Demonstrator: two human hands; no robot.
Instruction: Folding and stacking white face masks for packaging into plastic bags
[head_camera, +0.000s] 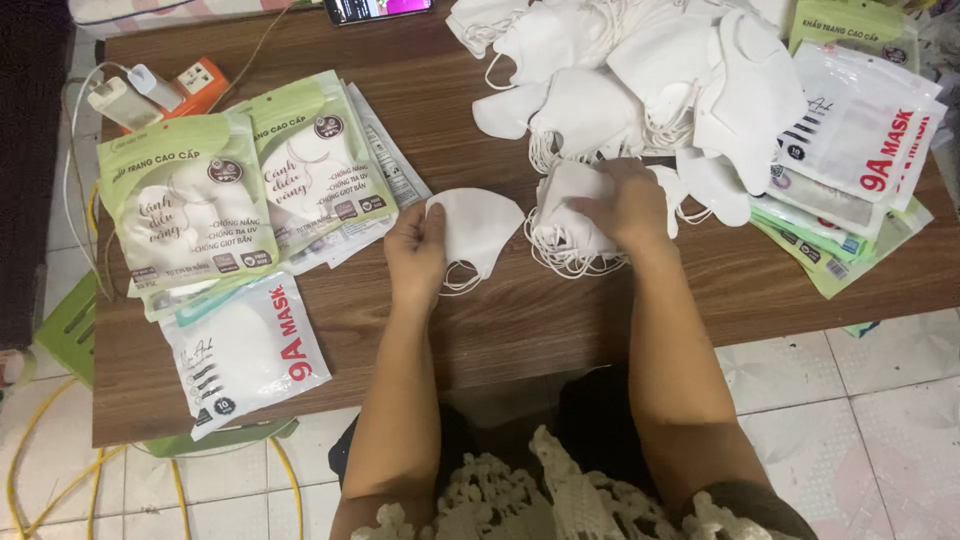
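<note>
Seen from above at a dark brown wood-grain table (560, 320): left hand (416, 250) pinching the edge of a single white, soft fabric face mask (478, 226), laid flat near the table's middle with its thin elastic loop trailing toward the near edge. Right hand (630, 205) closed over a small bundled stack of folded white masks (572, 225), touching the single mask's right side, ear loops spilling out below in a tangle.

Judged by the layout, sorting and packing partly done: filled glossy pale-green plastic pouches (190, 210) fanned out at the table's left end, a white-and-clear pouch with red lettering (245, 350) nearest the front-left corner. Plenty left, apparently: a large loose heap of white moulded masks (640, 75) along the table's far edge, crumpled and overlapping, and a slanted pile of flat pouches, white and green (850, 170), at the right end.

At the far-left corner, an orange power strip with a white charger (165, 90); at the far edge, a dark smartphone (378, 9). Pale tiled floor (870, 420) below the table.
</note>
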